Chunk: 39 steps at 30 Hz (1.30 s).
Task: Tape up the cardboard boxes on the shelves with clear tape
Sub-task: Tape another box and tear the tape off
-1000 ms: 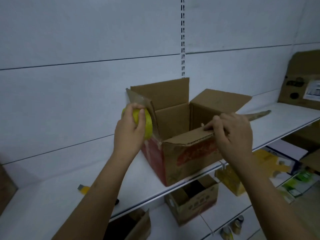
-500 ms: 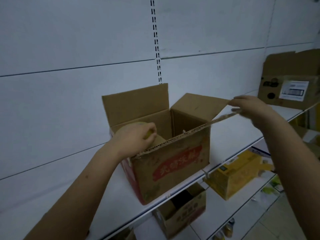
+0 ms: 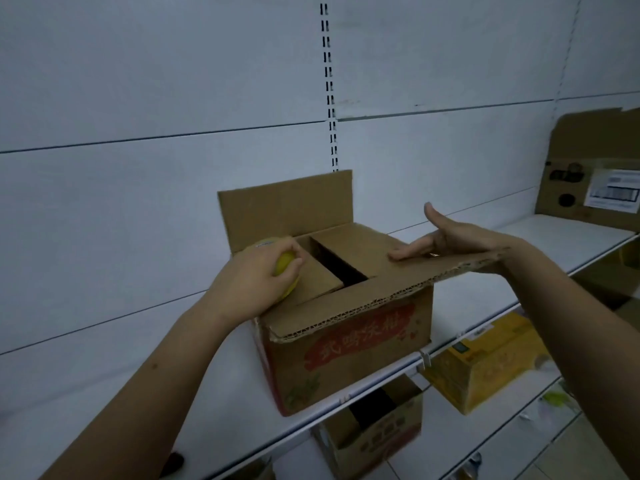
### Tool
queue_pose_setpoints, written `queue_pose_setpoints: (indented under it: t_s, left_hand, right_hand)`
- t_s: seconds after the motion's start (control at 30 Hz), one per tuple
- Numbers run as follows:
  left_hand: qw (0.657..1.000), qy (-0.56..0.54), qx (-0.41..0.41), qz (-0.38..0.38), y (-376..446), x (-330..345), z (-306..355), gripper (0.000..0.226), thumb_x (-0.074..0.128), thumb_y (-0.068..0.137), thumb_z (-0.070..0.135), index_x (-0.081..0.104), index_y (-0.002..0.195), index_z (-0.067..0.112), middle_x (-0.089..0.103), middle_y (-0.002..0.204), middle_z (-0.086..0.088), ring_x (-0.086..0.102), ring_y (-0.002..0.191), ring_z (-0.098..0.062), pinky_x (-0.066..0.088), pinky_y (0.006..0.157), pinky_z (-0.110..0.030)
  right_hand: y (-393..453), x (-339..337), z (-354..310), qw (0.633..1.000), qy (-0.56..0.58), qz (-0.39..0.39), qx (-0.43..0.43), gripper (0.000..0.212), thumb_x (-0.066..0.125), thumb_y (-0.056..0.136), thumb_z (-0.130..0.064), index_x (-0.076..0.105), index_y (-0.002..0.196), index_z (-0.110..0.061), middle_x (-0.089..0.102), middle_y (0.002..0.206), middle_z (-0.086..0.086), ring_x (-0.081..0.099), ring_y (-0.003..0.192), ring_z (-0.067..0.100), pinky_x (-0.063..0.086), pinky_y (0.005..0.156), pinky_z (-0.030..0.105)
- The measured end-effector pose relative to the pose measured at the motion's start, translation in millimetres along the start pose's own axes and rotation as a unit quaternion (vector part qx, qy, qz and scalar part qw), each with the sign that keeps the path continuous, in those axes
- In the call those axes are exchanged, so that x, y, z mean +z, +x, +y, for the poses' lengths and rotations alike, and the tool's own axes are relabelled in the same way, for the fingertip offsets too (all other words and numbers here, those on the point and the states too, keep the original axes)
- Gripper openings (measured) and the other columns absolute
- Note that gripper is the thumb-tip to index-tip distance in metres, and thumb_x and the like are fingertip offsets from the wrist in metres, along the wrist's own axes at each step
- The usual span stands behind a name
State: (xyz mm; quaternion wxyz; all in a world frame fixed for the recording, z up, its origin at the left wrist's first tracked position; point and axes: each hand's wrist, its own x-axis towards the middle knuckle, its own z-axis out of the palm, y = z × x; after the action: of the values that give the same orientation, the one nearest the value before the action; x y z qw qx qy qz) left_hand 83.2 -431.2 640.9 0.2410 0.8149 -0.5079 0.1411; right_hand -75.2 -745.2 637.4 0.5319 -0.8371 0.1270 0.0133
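A brown cardboard box (image 3: 349,344) with a red printed label stands on the white shelf (image 3: 180,403). Its back flap stands upright; the left and right flaps are folded down inside. My left hand (image 3: 252,282) grips a yellow tape roll (image 3: 285,263) and presses it on the left inner flap. My right hand (image 3: 453,239) lies flat with straight fingers on the right flap, thumb raised, where the long front flap with a torn corrugated edge folds over the opening.
Another brown box with a white label (image 3: 595,181) stands at the far right of the shelf. Below are an open box (image 3: 377,434) and a yellow carton (image 3: 485,368) on the lower shelf. White wall panels back the shelf.
The right side flap and front flap have come down over the opening. My right hand moved from the flap's outer edge to lie flat on top. My left hand with the tape stays on the left flap.
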Motion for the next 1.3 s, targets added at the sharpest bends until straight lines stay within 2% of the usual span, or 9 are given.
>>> queue_pose_setpoints:
  t_s: [0.1, 0.2, 0.27, 0.43, 0.6, 0.73, 0.87, 1.03, 1.3]
  left_hand:
    - [1.0, -0.008, -0.02, 0.017, -2, -1, 0, 0.012, 0.047, 0.102, 0.042, 0.057, 0.105, 0.035, 0.063, 0.098, 0.014, 0.056, 0.082, -0.003, 0.048, 0.071, -0.033]
    - [0.998, -0.021, -0.035, 0.037, -3, 0, 0, 0.01, 0.047, 0.103, 0.04, 0.055, 0.104, 0.034, 0.062, 0.088, 0.012, 0.054, 0.075, -0.002, 0.042, 0.062, -0.031]
    - [0.997, -0.042, -0.051, 0.026, -2, -2, -3, 0.01, 0.047, 0.103, 0.039, 0.054, 0.103, 0.032, 0.059, 0.084, 0.014, 0.054, 0.074, -0.002, 0.042, 0.062, -0.031]
    - [0.987, -0.142, -0.07, -0.041, -1, -14, -11, 0.021, 0.061, 0.094, 0.005, 0.056, 0.078, 0.017, 0.061, 0.064, 0.019, 0.055, 0.059, 0.001, 0.047, 0.062, -0.027]
    - [0.975, -0.162, -0.153, 0.018, 9, -11, -33, 0.023, 0.058, 0.096, 0.01, 0.064, 0.079, 0.024, 0.063, 0.081, 0.011, 0.057, 0.072, -0.003, 0.046, 0.065, -0.022]
    - [0.923, -0.188, -0.238, 0.235, 19, -28, -43, 0.017, 0.054, 0.098, 0.026, 0.067, 0.106, 0.018, 0.068, 0.11, -0.001, 0.062, 0.1, -0.02, 0.05, 0.088, -0.035]
    - [0.898, -0.23, -0.152, 0.344, 24, -31, -34, 0.01, 0.049, 0.102, 0.03, 0.055, 0.105, 0.024, 0.071, 0.096, -0.003, 0.073, 0.068, -0.012, 0.061, 0.068, -0.04]
    - [0.947, 0.022, 0.005, 0.321, 28, -6, -15, 0.02, 0.051, 0.102, 0.027, 0.057, 0.117, 0.016, 0.063, 0.085, -0.002, 0.06, 0.062, -0.017, 0.049, 0.057, -0.034]
    - [0.968, 0.157, -0.002, 0.196, 37, 43, -22, 0.021, 0.048, 0.1, 0.03, 0.057, 0.107, 0.012, 0.061, 0.065, -0.005, 0.058, 0.051, -0.026, 0.044, 0.041, -0.034]
  right_hand:
    - [-3, 8, 3, 0.978, 0.162, 0.12, -0.056, 0.099, 0.004, 0.091, -0.077, 0.065, 0.126, -0.007, 0.068, 0.125, 0.008, 0.056, 0.128, 0.025, 0.029, 0.117, 0.045]
    - [-17, 31, 11, 0.802, 0.45, 0.343, -0.194, 0.079, 0.009, 0.102, -0.062, 0.06, 0.128, -0.007, 0.071, 0.119, 0.011, 0.067, 0.113, 0.026, 0.038, 0.113, 0.047]
    - [-25, 64, 3, 0.737, 0.41, 0.474, -0.254, 0.059, 0.019, 0.105, -0.052, 0.05, 0.137, -0.014, 0.068, 0.126, 0.005, 0.068, 0.109, 0.021, 0.045, 0.108, 0.04]
    - [-7, 76, -25, 0.792, 0.018, 0.542, -0.281, 0.064, 0.035, 0.105, -0.044, 0.009, 0.159, -0.021, 0.02, 0.161, 0.002, 0.031, 0.113, -0.032, 0.028, 0.096, -0.003]
    - [25, 43, -39, 0.794, -0.236, 0.533, -0.171, 0.064, 0.017, 0.1, -0.064, 0.031, 0.154, -0.031, 0.008, 0.166, -0.002, 0.019, 0.149, 0.026, 0.021, 0.117, 0.051]
    - [56, 39, -44, 0.851, -0.243, 0.455, -0.1, 0.073, 0.018, 0.099, -0.064, -0.006, 0.158, -0.028, -0.009, 0.166, 0.002, 0.017, 0.15, 0.032, 0.019, 0.117, 0.054]
    - [81, 47, -26, 0.876, -0.344, 0.337, 0.018, 0.077, 0.024, 0.099, -0.066, -0.004, 0.158, -0.025, 0.001, 0.166, 0.01, 0.022, 0.147, 0.036, 0.024, 0.115, 0.052]
    - [108, 45, -16, 0.89, -0.403, 0.187, 0.098, 0.071, 0.023, 0.097, -0.068, 0.029, 0.154, -0.026, 0.034, 0.156, 0.011, 0.039, 0.138, 0.034, 0.033, 0.109, 0.05]
    - [132, 31, -29, 0.862, -0.412, 0.284, -0.082, 0.085, 0.042, 0.098, -0.059, -0.004, 0.159, -0.02, -0.006, 0.166, 0.005, 0.006, 0.152, 0.029, 0.018, 0.121, 0.048]
